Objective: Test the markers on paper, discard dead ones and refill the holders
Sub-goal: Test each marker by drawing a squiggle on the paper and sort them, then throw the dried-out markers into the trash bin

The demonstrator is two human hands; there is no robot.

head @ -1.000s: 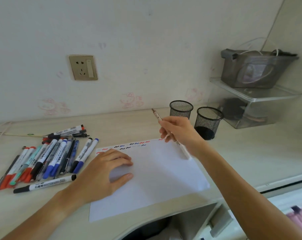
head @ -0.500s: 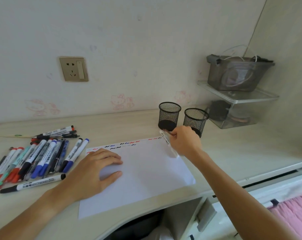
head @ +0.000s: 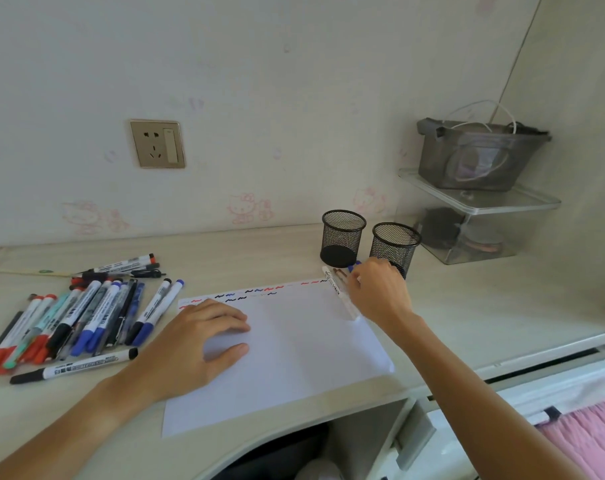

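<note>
A: Step in hand?
B: Right hand (head: 377,292) is at the paper's (head: 294,348) far right corner, next to a white marker (head: 339,293) lying half on the sheet, just in front of the two holders. Fingers are curled down by the marker; can't tell if they pinch it or have let go. Something blue-tipped (head: 353,267) pokes out past the knuckles, unclear what.
A: Left hand?
B: Left hand (head: 197,344) lies flat on the paper, fingers relaxed, pinning it to the desk (head: 467,306).
A: How to do it well?
B: My read: keep the sheet pinned, make each squiggle in the free strip after the last mark, and keep tested markers apart from the untested pile (head: 79,320).
A: Counts?
B: Holders: two black mesh cups, left holder (head: 343,238) and right holder (head: 394,247), both look empty. Paper: one sheet. Marker by the right hand: one for sure. Pile at left: roughly fifteen to twenty, overlapping, no exact count. One black marker (head: 74,365) lies alone in front of the pile.
A: Squiggles?
B: Over a dozen: red, blue, black.
</note>
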